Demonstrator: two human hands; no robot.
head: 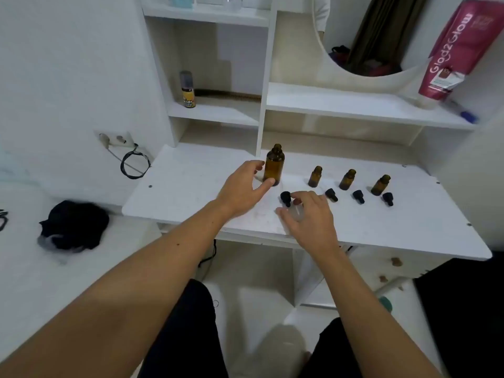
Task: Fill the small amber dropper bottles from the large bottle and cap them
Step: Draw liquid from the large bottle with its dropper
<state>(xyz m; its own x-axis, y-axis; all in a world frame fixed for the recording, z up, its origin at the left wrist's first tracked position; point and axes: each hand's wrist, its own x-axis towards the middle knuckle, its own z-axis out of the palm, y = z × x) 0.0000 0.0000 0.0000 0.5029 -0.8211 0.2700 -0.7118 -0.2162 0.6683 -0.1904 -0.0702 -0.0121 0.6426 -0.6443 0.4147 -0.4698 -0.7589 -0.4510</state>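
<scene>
The large amber bottle stands uncapped at the back middle of the white desk. My left hand is open beside it on the left, with the thumb tip at the bottle's base and the fingers near its shoulder. To the right, three small amber bottles stand uncapped in a row. A black dropper cap lies in front of each. My right hand curls around the clear part of a larger black-bulbed dropper lying on the desk.
White shelves rise behind the desk, holding a spray can and a pink tube beside a round mirror. A wall socket with a coiled cable sits left of the desk. A black cloth lies on the white surface at left.
</scene>
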